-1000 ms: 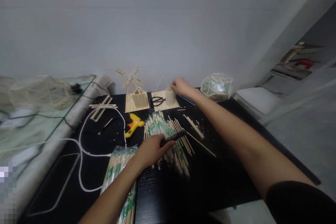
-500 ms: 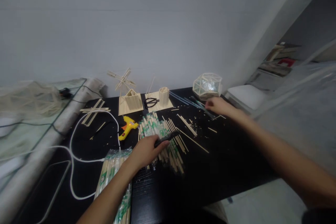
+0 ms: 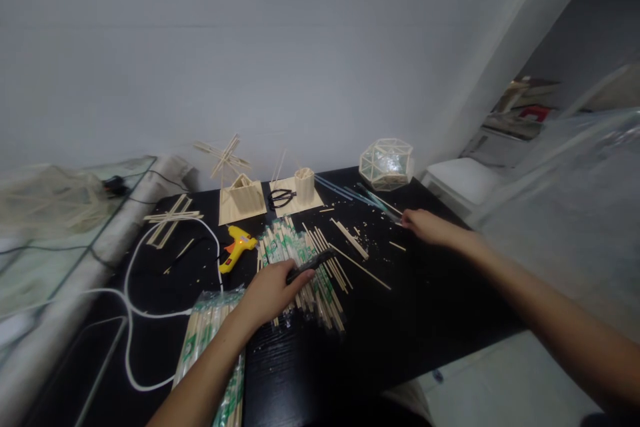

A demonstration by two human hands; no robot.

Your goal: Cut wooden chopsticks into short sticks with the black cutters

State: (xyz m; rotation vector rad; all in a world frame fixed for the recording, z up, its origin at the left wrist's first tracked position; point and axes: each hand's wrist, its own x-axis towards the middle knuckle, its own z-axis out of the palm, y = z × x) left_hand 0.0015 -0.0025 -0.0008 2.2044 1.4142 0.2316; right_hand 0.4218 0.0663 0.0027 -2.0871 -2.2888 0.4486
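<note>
While the left hand stays curled around a dark tool over the loose sticks at frame centre, the right hand has swung from the stick cup rightward, now pinching thin blue-green rods.

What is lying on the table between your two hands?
In the head view, between the left hand and the right hand lie loose wooden sticks and small offcuts on the black table.
</note>
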